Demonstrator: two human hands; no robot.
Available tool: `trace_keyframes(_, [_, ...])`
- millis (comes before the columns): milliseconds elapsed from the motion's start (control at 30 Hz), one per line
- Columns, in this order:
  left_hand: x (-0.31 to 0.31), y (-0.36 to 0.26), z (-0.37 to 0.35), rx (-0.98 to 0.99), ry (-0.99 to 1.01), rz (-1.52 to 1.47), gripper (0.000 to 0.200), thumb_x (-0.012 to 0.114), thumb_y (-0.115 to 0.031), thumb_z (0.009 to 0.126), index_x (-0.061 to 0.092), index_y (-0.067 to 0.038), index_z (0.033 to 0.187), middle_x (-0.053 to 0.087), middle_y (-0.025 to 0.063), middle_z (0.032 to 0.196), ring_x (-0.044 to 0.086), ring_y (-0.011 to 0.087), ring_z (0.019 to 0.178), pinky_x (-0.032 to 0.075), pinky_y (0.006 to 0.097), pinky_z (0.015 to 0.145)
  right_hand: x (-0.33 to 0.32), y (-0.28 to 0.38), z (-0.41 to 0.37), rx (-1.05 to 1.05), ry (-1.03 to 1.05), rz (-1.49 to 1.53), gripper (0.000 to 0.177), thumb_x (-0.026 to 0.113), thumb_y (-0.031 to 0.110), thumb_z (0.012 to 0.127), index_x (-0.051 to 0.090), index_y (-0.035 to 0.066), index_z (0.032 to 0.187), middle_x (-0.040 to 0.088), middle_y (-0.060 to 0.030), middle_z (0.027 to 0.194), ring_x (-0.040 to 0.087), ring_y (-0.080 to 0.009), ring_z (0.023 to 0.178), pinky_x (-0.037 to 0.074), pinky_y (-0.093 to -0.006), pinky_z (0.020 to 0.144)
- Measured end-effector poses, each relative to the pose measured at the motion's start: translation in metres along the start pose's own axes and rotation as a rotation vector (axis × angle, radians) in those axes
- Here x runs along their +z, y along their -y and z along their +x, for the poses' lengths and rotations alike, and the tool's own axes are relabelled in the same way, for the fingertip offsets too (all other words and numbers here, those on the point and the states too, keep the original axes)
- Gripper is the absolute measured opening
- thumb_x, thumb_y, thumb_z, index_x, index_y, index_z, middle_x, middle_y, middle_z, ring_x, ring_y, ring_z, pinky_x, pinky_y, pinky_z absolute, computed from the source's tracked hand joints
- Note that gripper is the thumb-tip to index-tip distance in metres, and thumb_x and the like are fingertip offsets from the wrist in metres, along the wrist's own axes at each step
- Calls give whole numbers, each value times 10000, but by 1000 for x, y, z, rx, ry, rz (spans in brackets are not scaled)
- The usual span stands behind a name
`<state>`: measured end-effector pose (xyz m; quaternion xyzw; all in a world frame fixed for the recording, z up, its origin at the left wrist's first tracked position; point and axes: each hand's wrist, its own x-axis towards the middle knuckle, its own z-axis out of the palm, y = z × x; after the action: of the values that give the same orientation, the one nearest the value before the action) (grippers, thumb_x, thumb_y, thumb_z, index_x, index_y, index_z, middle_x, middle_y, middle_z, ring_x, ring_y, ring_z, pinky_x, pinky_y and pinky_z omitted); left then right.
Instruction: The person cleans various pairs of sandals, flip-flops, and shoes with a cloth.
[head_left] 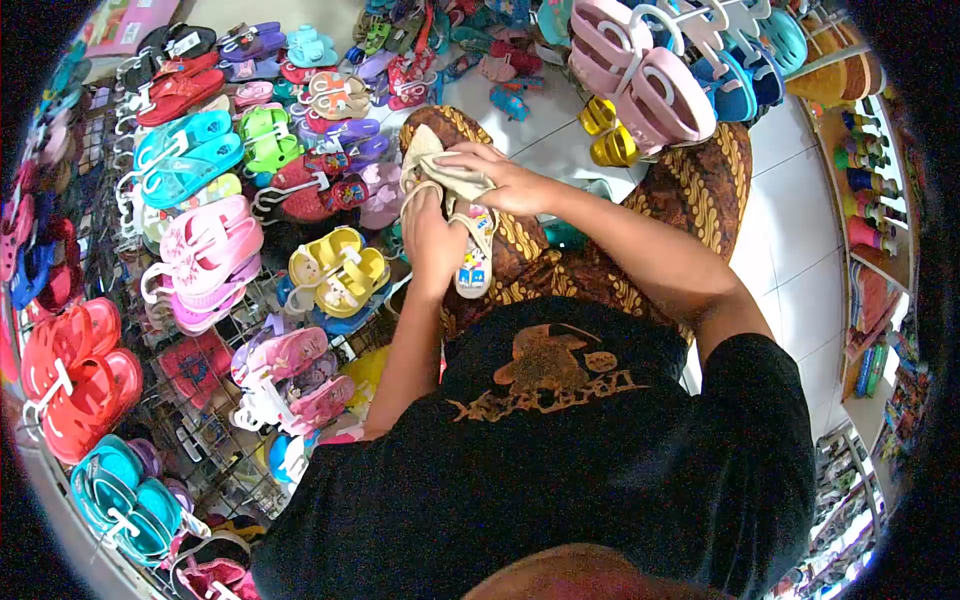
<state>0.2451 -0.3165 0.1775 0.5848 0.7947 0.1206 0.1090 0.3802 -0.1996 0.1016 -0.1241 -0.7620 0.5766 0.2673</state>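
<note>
Over the patterned brown trousers, my left hand (435, 245) grips a pale sandal with a printed sole (474, 262), its fingers wrapped at the strap. My right hand (505, 182) presses a beige cloth (455, 180) against the upper part of the footwear, fingers bent over it. A light beige end (425, 145) sticks up beyond both hands. The fingertips of my left hand are partly hidden by the straps and cloth.
A wire rack (235, 430) at left bears many sandals, among them a yellow pair (340, 272) near my left forearm. Pink sandals (640, 75) hang at upper right above my right arm. Shelves (850, 200) with goods line the right side, beside white floor tiles (800, 230).
</note>
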Motion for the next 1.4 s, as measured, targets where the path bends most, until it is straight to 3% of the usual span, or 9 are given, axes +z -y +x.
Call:
trace_keyframes(167, [9, 32, 3, 10, 17, -127, 421, 527, -193, 988, 531, 96, 1296, 562, 276, 1324, 550, 370, 1238, 401, 409, 1066, -20, 4, 11, 268, -176, 685, 590, 587, 290, 920, 443, 108, 1462, 483, -95, 1455, 462, -243, 1318, 329, -367, 1128])
trace_keyframes(300, [-17, 40, 13, -528, 66, -1152, 340, 497, -260, 1040, 575, -5, 1251, 671, 89, 1079, 652, 176, 907, 539, 318, 762, -58, 66, 3, 572, -255, 1078, 545, 472, 307, 1028, 349, 126, 1527, 434, -80, 1505, 434, -204, 1347, 314, -343, 1143])
trace_keyframes(567, [-20, -14, 56, -100, 236, -2336, 546, 476, -372, 1025, 371, -122, 1500, 417, 96, 1511, 438, 232, 1361, 332, 415, 1168, -74, 104, 28, -73, -394, -393, 714, 584, 186, 839, 368, 167, 1519, 316, -174, 1571, 261, -402, 1458, 217, -460, 1196])
trace_keyframes(633, [1, -30, 65, -92, 301, -2556, 555, 463, -381, 1027, 336, -167, 1524, 377, 73, 1541, 386, 239, 1400, 309, 440, 1177, -58, 91, 40, 28, -319, -661, 760, 609, 228, 781, 387, 239, 1508, 249, -163, 1604, 205, -448, 1468, 131, -668, 1152])
trace_keyframes(767, [49, -20, 48, 247, 143, -2144, 644, 458, -480, 1004, 238, -244, 1561, 264, 41, 1608, 245, 274, 1480, 209, 529, 1203, -16, 68, 13, 65, -125, -802, 739, 586, 299, 822, 352, 280, 1523, 169, -120, 1638, 126, -440, 1491, 75, -734, 1117])
trace_keyframes(933, [90, 16, 71, 156, 344, -2301, 655, 440, -483, 1016, 270, -121, 1535, 368, 105, 1537, 392, 285, 1388, 341, 471, 1150, -14, 84, -16, 228, 94, -211, 514, 512, 279, 948, 482, 186, 1453, 302, -128, 1592, 183, -370, 1492, 146, -525, 1205])
trace_keyframes(1067, [38, -11, 61, 45, 248, -2141, 627, 522, -449, 992, 366, -94, 1485, 474, 95, 1451, 505, 241, 1300, 442, 415, 1085, -38, 125, 20, 170, -387, -61, 516, 509, 127, 899, 486, -19, 1393, 486, -217, 1449, 413, -358, 1385, 279, -411, 1169])
trace_keyframes(1233, [28, -18, 69, 53, 314, -2343, 626, 527, -434, 995, 361, -87, 1489, 459, 99, 1467, 489, 239, 1316, 424, 414, 1099, -2, 89, 45, 62, -135, -740, 648, 566, 171, 807, 474, 190, 1448, 297, -205, 1574, 188, -447, 1475, 69, -684, 1141])
trace_keyframes(1400, [36, 2, 62, 44, 248, -2356, 624, 520, -423, 1000, 346, -93, 1499, 439, 98, 1484, 474, 241, 1332, 404, 414, 1115, 30, 116, 27, 34, 92, -571, 599, 568, 122, 752, 536, 137, 1351, 370, -192, 1528, 232, -417, 1469, 59, -665, 1156])
